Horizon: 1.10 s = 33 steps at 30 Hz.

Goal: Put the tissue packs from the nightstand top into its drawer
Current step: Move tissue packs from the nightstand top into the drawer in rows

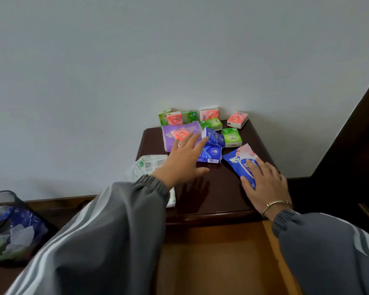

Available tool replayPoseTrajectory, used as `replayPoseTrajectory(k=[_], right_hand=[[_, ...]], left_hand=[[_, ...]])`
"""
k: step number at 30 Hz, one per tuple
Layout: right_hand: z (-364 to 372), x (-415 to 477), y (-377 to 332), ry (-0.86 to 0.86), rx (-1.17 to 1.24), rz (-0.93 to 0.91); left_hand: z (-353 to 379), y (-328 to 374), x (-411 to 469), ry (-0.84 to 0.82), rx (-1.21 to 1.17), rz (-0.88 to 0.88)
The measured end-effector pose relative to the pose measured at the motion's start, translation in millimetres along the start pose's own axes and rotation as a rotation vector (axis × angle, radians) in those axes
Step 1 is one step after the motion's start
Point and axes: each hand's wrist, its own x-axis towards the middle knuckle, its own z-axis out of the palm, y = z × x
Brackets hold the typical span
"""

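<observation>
The dark nightstand (222, 192) stands against the wall. Its drawer (211, 265) is pulled open on the near side, and the part of its wooden floor that shows holds no pack. The task therefore looks barely begun, since every tissue pack in sight lies on the top.

A mesh waste basket (13, 226) sits on the floor to the left.

The left hand (183, 160) reaches far across the top with fingers straight and spread. Its tips are at the purple pack (167, 135) and the small blue packs (211, 155), and it grips nothing. The right hand (264, 186) lies on the near end of the big blue soft pack (239, 160) at the right. Its fingers are nearly straight on the pack and its thumb runs along the left edge, not yet closed round it.

A white pack (151, 165) overhangs the left edge, partly hidden by the sleeve. Small green and pink packs (231, 136) crowd the far edge by the wall. All of these are left to move.
</observation>
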Motion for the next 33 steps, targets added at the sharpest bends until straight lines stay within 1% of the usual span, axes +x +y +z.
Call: replayPoseTrajectory(k=[4,6,8,10,14,17,20,24,27,30,33], right_hand=[[0.0,-1.8,-1.1,0.028,-0.017,-0.008],[-0.1,-1.9,-1.3,0.039,-0.015,-0.012],[-0.2,-1.8,-1.0,0.048,-0.012,-0.010],[0.1,-1.9,-0.1,0.057,-0.002,-0.010],[1.7,-2.1,1.6,0.077,0.024,-0.017],[2.7,-1.6,2.4,0.077,0.038,-0.011],[1.7,-2.7,1.5,0.070,0.064,-0.003],[-0.1,-2.0,1.7,0.061,0.068,0.006],[-1.1,-3.0,1.2,0.053,0.057,0.016],[-1.4,-3.0,0.2,0.047,0.058,0.020],[-2.3,-2.7,0.1,0.043,0.062,0.022]], left_hand=[[5.3,13.2,70.3,-0.150,0.226,0.082],[9.8,12.3,92.1,-0.202,0.320,0.102],[13.6,9.2,102.8,-0.241,0.366,0.101],[16.8,6.8,106.6,-0.223,0.366,0.109],[23.9,8.9,94.5,-0.115,0.411,0.201],[30.5,12.1,69.5,-0.144,0.293,0.163],[36.0,12.9,38.1,-0.180,0.178,0.069],[37.3,16.7,-0.2,-0.167,0.055,-0.016],[39.8,36.0,-27.9,-0.069,-0.117,-0.113],[40.3,54.2,-46.8,0.056,-0.402,-0.251],[34.3,58.8,-51.9,0.111,-0.524,-0.302]])
